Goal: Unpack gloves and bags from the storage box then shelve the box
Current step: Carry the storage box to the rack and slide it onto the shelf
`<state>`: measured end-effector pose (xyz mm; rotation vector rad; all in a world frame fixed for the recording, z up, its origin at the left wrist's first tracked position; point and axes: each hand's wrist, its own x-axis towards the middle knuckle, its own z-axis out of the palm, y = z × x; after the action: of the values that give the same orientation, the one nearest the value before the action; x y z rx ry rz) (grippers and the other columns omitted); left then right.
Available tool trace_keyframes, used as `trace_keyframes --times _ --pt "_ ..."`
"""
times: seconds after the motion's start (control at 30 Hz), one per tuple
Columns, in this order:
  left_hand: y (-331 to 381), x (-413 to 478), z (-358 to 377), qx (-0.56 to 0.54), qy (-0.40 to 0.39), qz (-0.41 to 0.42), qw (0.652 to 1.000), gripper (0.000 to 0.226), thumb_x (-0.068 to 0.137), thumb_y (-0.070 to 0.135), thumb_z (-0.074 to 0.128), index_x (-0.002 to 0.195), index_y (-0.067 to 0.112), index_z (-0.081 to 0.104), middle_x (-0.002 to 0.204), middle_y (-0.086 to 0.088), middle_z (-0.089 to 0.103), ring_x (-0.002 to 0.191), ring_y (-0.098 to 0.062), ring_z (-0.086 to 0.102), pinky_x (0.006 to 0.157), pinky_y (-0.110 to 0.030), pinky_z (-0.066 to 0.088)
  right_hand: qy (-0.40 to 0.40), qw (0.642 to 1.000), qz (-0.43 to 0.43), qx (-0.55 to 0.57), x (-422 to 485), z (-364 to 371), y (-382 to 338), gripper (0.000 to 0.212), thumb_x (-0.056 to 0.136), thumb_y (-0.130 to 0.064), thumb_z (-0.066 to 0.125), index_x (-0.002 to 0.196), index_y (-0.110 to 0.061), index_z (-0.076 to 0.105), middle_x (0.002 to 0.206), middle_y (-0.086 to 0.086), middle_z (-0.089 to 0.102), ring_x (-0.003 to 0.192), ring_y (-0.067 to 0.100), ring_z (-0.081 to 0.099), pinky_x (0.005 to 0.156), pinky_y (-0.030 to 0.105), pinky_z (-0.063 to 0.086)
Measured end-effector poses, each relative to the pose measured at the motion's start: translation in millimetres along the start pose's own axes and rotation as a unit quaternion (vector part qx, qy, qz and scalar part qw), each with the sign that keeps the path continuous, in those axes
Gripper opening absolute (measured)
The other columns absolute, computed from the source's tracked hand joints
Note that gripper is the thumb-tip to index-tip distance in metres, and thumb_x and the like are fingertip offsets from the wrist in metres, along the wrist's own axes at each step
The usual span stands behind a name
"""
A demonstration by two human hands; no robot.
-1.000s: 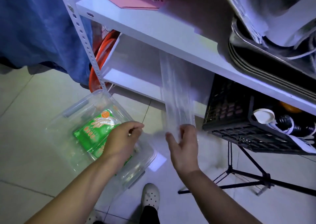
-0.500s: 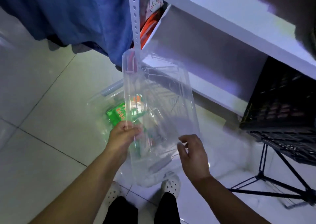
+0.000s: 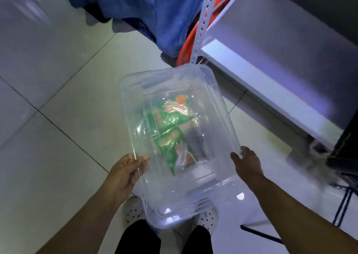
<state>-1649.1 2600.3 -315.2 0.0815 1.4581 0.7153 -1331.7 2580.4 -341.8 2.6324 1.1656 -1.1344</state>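
I hold a clear plastic lid [image 3: 164,71] nearly flat in front of me, over the clear storage box on the floor; the two see-through parts are hard to tell apart. My left hand [image 3: 126,172] grips its left edge. My right hand [image 3: 248,164] holds its right edge with the thumb on the rim. Through the plastic, two green glove packets [image 3: 170,116] lie one below the other inside the box.
A white shelf board [image 3: 261,83] on a perforated post runs along the right, with an orange hose [image 3: 186,46] and blue cloth [image 3: 155,11] behind it. At the far right edge is a black crate [image 3: 346,147]. Dark stand legs [image 3: 261,234] and my white shoes [image 3: 133,211] are below.
The lid came down from the shelf, stood upright in both hands, and now lies tilted flat over the box. My view has dropped toward the floor.
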Motion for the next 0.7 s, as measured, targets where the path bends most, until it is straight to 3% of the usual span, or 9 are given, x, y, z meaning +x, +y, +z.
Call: trace_keyframes --times 0.1,0.17,0.27,0.4,0.47,0.57,0.63,0.7 --pt "-10 17 -5 0.041 0.060 0.027 0.997 0.008 0.090 -0.003 0.051 0.091 0.004 0.056 0.075 -0.010 0.065 0.053 -0.004 0.064 0.057 -0.014 0.055 0.037 0.999 0.002 0.025 16 14 -9 0.044 0.090 -0.023 0.057 0.130 -0.006 0.050 0.125 0.020 0.052 0.114 0.040 0.049 0.102 0.050 0.041" --pt "-19 27 -9 0.107 0.105 0.059 0.987 0.006 0.087 0.003 0.060 0.090 0.007 0.056 0.085 -0.011 0.055 0.066 -0.011 0.059 0.079 -0.023 0.054 0.064 0.998 -0.017 0.017 22 19 -12 0.041 0.091 -0.020 0.057 0.130 -0.009 0.050 0.122 0.020 0.051 0.114 0.039 0.046 0.100 0.048 0.041" --pt "-31 38 -12 0.215 0.190 0.074 0.955 0.030 0.083 0.016 0.068 0.110 0.007 0.061 0.098 -0.007 0.060 0.086 -0.021 0.058 0.095 -0.038 0.048 0.070 0.995 -0.051 0.044 31 26 -11 0.038 0.092 -0.021 0.055 0.129 -0.014 0.051 0.120 0.018 0.053 0.108 0.038 0.051 0.096 0.045 0.045" --pt "-37 41 -5 0.291 0.231 0.060 0.927 0.041 0.081 0.024 0.069 0.118 0.008 0.060 0.103 -0.010 0.066 0.098 -0.031 0.064 0.096 -0.041 0.048 0.036 0.992 -0.065 0.100 38 27 -9 0.034 0.093 -0.016 0.051 0.127 -0.013 0.049 0.109 0.012 0.057 0.094 0.028 0.054 0.082 0.032 0.044" --pt "-41 46 -5 0.305 0.221 0.039 0.925 0.040 0.082 0.023 0.068 0.117 0.006 0.060 0.105 -0.015 0.067 0.100 -0.032 0.063 0.091 -0.034 0.047 0.020 0.992 -0.051 0.112 40 27 -6 0.035 0.092 -0.014 0.051 0.127 -0.014 0.049 0.104 0.012 0.057 0.091 0.028 0.053 0.079 0.031 0.042" --pt "-44 55 -11 0.276 0.195 0.011 0.941 0.033 0.083 0.021 0.066 0.109 0.001 0.061 0.099 -0.020 0.065 0.091 -0.035 0.063 0.092 -0.042 0.049 -0.001 0.991 -0.045 0.123 40 27 -3 0.035 0.092 -0.016 0.054 0.127 -0.016 0.049 0.104 0.013 0.059 0.095 0.033 0.056 0.088 0.039 0.050" --pt "-44 57 -13 0.261 0.156 0.000 0.953 0.015 0.087 0.016 0.060 0.082 0.001 0.058 0.078 -0.014 0.058 0.074 -0.027 0.057 0.093 -0.048 0.047 -0.014 0.988 -0.056 0.142 41 25 -5 0.034 0.091 -0.013 0.055 0.125 -0.014 0.050 0.103 0.012 0.059 0.094 0.031 0.056 0.088 0.038 0.050" --pt "-44 56 -12 0.247 0.134 0.002 0.960 0.026 0.091 0.011 0.055 0.066 0.006 0.050 0.069 -0.010 0.050 0.066 -0.022 0.051 0.092 -0.049 0.047 -0.010 0.987 -0.066 0.149 46 21 -9 0.035 0.091 -0.013 0.055 0.126 -0.014 0.050 0.103 0.013 0.059 0.095 0.032 0.057 0.092 0.042 0.050"
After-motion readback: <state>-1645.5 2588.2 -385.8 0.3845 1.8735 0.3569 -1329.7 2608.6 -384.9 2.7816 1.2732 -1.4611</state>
